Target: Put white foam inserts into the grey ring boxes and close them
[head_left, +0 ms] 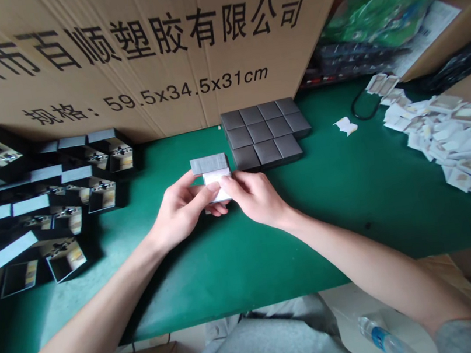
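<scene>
One small, grey, hinged box [209, 164], lid raised, sits above the green tabletop [215, 274], pinched between the left hand [181, 211] and right hand [260, 196], thumbs pressing its flat white insert [217, 177]. Just beyond, closed dark-grey square boxes [262, 131] appear finished; open black boxes [68, 260] at left and heaped white paper-like inserts [454, 132] at right seemingly remain.

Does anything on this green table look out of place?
One white piece lies by itself between the block of dark boxes and the loose white heap on the right. It looks stray because the other white pieces are piled together.
</scene>
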{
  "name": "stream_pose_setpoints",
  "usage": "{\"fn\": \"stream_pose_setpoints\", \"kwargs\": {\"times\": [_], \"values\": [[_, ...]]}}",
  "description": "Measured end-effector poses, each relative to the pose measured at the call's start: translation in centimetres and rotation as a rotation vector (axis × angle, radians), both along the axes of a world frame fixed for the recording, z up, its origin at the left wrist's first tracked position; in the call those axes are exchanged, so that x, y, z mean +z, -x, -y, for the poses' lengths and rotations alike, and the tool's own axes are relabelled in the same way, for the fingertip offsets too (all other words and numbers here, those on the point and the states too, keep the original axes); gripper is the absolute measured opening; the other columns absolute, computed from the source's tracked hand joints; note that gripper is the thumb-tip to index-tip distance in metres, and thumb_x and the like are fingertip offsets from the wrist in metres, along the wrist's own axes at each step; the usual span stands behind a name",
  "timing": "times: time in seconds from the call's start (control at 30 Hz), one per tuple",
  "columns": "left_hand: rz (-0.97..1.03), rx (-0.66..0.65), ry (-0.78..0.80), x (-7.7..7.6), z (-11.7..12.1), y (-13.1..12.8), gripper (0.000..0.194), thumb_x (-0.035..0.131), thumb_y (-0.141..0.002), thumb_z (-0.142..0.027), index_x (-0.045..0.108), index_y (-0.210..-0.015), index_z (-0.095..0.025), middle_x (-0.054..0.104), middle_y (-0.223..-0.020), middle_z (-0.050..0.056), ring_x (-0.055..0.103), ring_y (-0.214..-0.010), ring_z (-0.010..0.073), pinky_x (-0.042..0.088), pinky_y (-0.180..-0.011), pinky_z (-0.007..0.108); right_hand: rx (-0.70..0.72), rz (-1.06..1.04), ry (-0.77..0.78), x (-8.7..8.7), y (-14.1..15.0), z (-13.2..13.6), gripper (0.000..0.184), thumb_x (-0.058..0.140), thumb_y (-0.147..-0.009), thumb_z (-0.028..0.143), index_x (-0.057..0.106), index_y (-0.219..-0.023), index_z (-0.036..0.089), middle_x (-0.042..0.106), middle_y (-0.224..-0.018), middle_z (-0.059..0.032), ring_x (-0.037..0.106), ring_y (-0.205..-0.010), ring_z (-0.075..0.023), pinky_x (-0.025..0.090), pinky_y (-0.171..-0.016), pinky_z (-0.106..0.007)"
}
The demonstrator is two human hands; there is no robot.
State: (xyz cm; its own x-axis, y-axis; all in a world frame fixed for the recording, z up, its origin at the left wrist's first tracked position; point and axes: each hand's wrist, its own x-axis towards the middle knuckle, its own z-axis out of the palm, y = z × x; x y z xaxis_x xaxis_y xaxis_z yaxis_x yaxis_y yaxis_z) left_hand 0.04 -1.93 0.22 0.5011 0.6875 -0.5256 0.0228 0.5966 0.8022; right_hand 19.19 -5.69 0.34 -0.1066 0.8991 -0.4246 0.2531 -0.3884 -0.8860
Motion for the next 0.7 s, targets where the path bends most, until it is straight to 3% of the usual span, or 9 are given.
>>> {"fn": "stream_pose_setpoints", "kwargs": {"times": [0.2, 0.7], "values": [[-0.028, 0.007, 0.045, 0.10, -0.02, -0.09, 0.053, 0.078, -0.092, -0.048, 0.066, -0.129, -0.013, 0.082, -0.084, 0.009, 0.081, -0.072, 0.0242, 0.066, -0.065, 0.029, -0.019, 0.005, 0.034, -0.02, 0.04, -0.07, 0.047, 0.053, -0.099, 0.059, 0.053, -0.072, 0.021, 0.056, -0.063, 0.0023, 0.047, -0.060, -0.0109, 0.033, -0.057, -0.026], [0.014, 0.006, -0.013, 0.45, -0.26, -0.22, 0.045, 0.079, -0.091, -0.043, 0.066, -0.121, -0.013, 0.080, -0.077, 0.006, 0.075, -0.062, 0.0181, 0.062, -0.061, 0.026, -0.025, -0.066, 0.041, 0.08, 0.01, -0.10, 0.047, 0.054, -0.100, 0.059, 0.055, -0.072, 0.021, 0.064, -0.066, 0.0009, 0.055, -0.063, -0.0118, 0.039, -0.061, -0.026]]}}
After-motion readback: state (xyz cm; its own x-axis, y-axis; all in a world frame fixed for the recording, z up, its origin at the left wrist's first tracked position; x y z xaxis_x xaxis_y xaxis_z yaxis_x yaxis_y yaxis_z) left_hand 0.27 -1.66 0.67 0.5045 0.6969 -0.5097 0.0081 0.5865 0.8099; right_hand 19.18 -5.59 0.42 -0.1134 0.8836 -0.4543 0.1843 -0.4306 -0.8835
